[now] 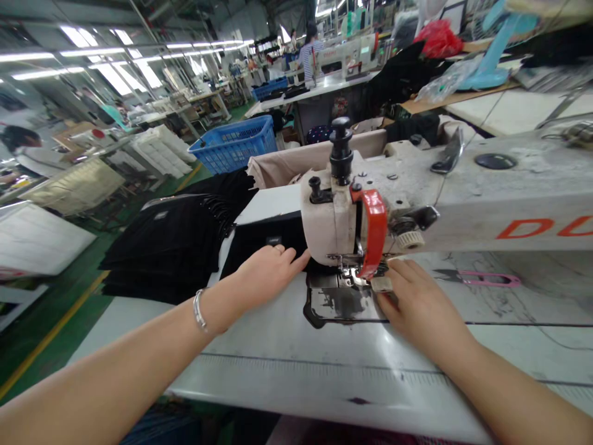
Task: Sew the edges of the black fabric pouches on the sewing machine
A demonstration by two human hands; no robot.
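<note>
I sit at a cream sewing machine (463, 198) with a red guard (375, 232) in front of its needle. My left hand (266, 269) lies flat, fingers stretched toward the machine head, touching the edge of a black fabric piece (264, 238) on the white table. My right hand (412, 300) rests by the metal needle plate (340, 303) and pinches a small pale label (382, 284) under the presser foot. A silver bracelet (199, 309) is on my left wrist.
A stack of black fabric pieces (167, 247) lies on the left of the white table (324, 371). Pink-handled snips (482, 279) lie under the machine arm. A blue basket (236, 143) stands behind. Other workers sit at machines far off.
</note>
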